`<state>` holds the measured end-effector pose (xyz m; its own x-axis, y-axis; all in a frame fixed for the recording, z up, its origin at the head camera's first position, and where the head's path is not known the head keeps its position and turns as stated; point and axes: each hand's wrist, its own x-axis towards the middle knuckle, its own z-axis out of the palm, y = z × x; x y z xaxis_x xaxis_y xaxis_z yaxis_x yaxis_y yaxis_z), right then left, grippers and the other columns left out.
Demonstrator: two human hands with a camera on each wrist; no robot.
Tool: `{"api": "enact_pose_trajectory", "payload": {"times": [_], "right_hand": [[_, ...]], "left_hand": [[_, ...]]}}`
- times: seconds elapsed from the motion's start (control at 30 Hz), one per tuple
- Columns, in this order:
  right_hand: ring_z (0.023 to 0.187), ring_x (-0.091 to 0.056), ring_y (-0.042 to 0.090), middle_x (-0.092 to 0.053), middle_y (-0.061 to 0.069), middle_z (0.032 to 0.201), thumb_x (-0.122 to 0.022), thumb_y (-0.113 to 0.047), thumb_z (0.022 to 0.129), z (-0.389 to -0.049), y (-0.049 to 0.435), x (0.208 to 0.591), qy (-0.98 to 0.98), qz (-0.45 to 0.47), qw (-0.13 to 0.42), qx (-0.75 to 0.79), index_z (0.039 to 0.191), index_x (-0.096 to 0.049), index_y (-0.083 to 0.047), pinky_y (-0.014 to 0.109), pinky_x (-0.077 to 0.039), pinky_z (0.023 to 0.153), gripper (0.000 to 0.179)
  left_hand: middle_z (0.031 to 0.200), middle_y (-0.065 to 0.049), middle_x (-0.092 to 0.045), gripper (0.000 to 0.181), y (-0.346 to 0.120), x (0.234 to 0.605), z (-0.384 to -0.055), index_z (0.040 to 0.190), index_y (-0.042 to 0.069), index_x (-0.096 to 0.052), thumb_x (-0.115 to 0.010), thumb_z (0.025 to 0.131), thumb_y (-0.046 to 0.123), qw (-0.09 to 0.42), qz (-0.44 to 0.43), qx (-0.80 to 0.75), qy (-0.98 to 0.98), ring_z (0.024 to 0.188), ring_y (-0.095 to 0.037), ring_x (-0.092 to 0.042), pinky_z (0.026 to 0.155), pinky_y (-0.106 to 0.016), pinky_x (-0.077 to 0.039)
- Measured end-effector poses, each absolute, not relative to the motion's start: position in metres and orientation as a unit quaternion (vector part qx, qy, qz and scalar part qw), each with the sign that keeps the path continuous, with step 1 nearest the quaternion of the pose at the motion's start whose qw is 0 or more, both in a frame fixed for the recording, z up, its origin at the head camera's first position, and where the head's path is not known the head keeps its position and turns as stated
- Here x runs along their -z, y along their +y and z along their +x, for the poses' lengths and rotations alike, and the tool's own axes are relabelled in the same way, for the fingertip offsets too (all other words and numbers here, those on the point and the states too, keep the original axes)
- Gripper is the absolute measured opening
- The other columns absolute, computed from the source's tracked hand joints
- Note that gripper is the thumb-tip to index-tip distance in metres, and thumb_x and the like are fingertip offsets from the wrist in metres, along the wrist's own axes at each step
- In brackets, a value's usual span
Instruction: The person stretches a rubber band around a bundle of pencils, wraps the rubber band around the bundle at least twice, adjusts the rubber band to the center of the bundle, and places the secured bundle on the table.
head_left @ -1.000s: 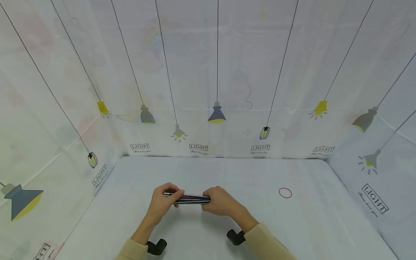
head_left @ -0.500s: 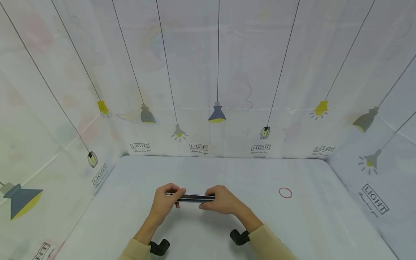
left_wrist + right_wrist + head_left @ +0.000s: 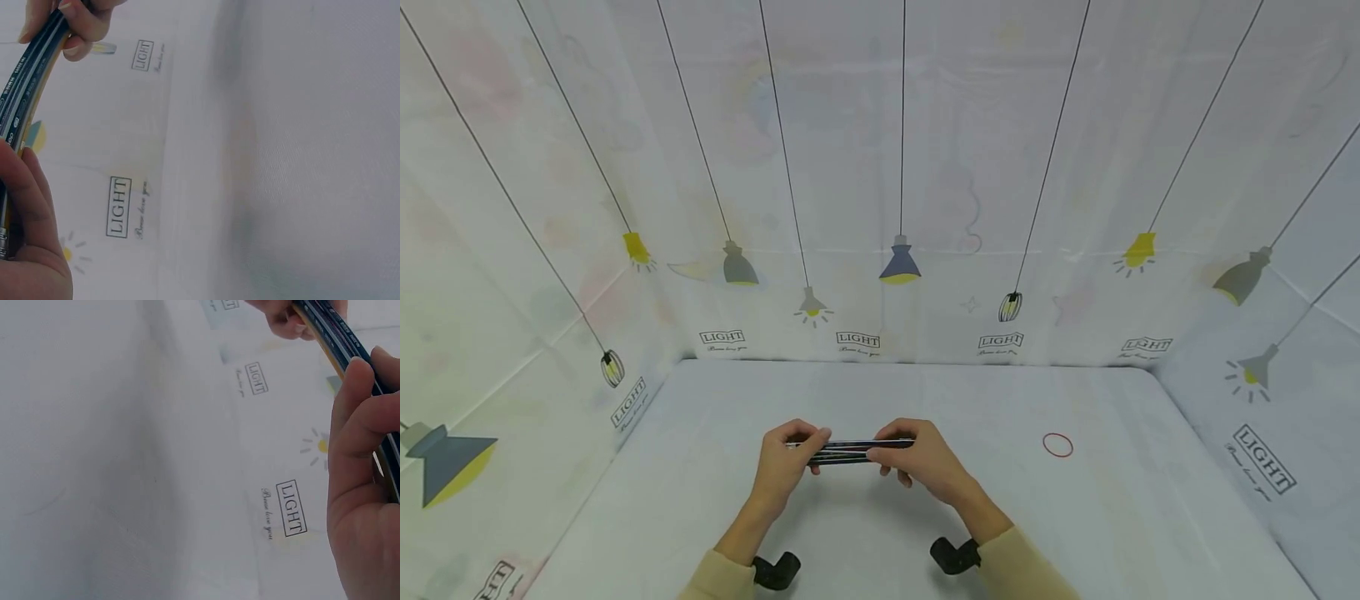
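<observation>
A bundle of several pencils [image 3: 847, 452] is held level above the table, mostly dark with pale lettering. The left wrist view shows a yellowish one along the edge of these pencils [image 3: 28, 87], and a metal ferrule near the lower hand. My left hand [image 3: 781, 462] pinches the left end, thumb on the near side. With thumb and fingers, my right hand [image 3: 931, 462] grips the right end. In the right wrist view the pencils [image 3: 334, 334] run between both hands, their ends partly hidden by fingers. To the right, a thin red ring like a rubber band [image 3: 1058, 433] lies on the table.
The white-covered table [image 3: 985, 400] meets a printed backdrop [image 3: 940, 183] with hanging-lamp drawings at the back and sides. Black angled mounts sit at each wrist, the left mount [image 3: 777, 571] and the right mount [image 3: 953, 556], low over the table.
My right hand has shifted slightly right and changed its hold, thumb now across the front of the pencils. The left hand has moved a little right. The red ring has stayed put.
</observation>
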<state>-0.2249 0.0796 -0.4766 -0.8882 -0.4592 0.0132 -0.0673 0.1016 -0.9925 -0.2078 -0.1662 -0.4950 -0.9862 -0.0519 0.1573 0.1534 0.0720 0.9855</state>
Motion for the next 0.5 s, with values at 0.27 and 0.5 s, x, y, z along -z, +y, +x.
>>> {"api": "enact_pose_trajectory", "payload": {"times": [0.27, 0.5], "right_hand": [[0.06, -0.065, 0.021, -0.069, 0.014, 0.084, -0.077, -0.029, 0.093, -0.2242, 0.0703, 0.4821, 0.699, -0.109, 0.087, 0.702, 0.099, -0.07, 0.005, 0.024, -0.048, 0.047, 0.035], [0.063, -0.066, 0.022, -0.068, 0.015, 0.09, -0.076, -0.024, 0.093, -0.2237, 0.0752, 0.48, 0.677, -0.121, 0.116, 0.717, 0.106, -0.069, 0.004, 0.029, -0.057, 0.058, 0.032]], "left_hand": [[0.086, -0.015, -0.064, 0.033, -0.1567, 0.4954, -0.2108, 0.092, -0.001, -0.069, -0.078, 0.092, 0.03, 0.066, -0.05, 0.684, -0.724, 0.058, -0.022, -0.062, 0.057, -0.029, -0.055], [0.087, -0.015, -0.066, 0.034, -0.1573, 0.4938, -0.2101, 0.091, 0.003, -0.073, -0.081, 0.089, 0.036, 0.076, -0.027, 0.668, -0.739, 0.056, -0.024, -0.063, 0.059, -0.03, -0.056]]}}
